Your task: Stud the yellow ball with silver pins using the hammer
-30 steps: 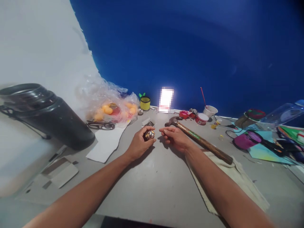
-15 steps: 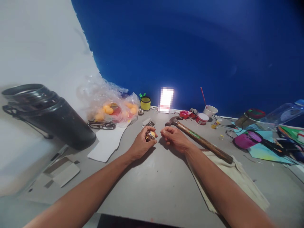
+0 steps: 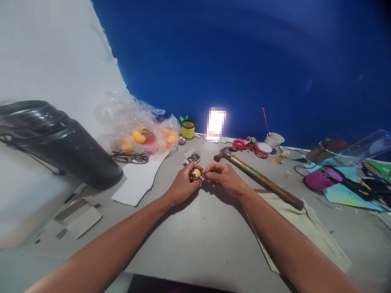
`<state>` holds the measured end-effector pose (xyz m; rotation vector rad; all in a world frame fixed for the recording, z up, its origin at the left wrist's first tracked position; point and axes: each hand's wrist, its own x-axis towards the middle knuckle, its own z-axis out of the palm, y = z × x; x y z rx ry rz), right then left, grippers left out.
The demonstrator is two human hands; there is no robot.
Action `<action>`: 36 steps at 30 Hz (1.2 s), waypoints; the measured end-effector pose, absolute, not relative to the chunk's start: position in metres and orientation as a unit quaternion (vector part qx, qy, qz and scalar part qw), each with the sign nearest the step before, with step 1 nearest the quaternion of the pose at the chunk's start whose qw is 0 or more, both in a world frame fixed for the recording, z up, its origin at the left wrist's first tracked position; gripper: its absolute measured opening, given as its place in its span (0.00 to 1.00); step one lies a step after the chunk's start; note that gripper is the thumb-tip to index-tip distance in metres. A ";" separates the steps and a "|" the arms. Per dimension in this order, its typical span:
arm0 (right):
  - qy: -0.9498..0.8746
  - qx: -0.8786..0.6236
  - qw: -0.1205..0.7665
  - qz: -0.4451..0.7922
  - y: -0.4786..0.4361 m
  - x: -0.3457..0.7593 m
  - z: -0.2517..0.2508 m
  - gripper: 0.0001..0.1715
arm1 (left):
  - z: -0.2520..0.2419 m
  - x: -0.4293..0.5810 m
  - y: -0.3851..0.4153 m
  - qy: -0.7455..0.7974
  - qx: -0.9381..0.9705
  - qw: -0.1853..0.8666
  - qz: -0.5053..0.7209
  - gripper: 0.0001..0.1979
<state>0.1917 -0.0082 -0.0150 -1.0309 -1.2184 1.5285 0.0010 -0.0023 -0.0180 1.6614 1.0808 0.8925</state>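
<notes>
My left hand (image 3: 181,184) is closed around a small orange ball (image 3: 197,173), part of which is covered in shiny metal pieces. Its bare orange side faces my right hand (image 3: 225,179), whose thumb and fingers are pinched together right beside the ball. Whatever those fingertips hold is too small to make out. Just beyond my hands lies a small open white box (image 3: 193,157) filled with shiny little metal pieces. A claw hammer (image 3: 259,176) with a wooden handle lies past my right hand.
On the left stand a large dark flask (image 3: 82,150) and an opened carton (image 3: 75,215). Eyeglasses (image 3: 130,158) lie by a plastic bag of orange balls (image 3: 139,138). A pale cloth (image 3: 296,232) is under my right forearm. Behind are a bright blurred screen (image 3: 216,124) and a white cup (image 3: 274,140).
My right hand has moved left, so its pinched fingers are now against or very near the ball. The ball shows more of its orange side. The view has shifted slightly.
</notes>
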 end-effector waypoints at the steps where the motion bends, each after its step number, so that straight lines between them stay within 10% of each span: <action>1: -0.499 -0.417 0.450 0.612 -0.009 0.190 -0.015 0.17 | -0.018 0.001 -0.003 0.438 0.676 0.468 0.362 0.15; 36: -0.504 -0.468 0.399 0.606 -0.015 0.180 -0.013 0.10 | -0.022 0.003 -0.008 0.458 0.728 0.405 0.310 0.04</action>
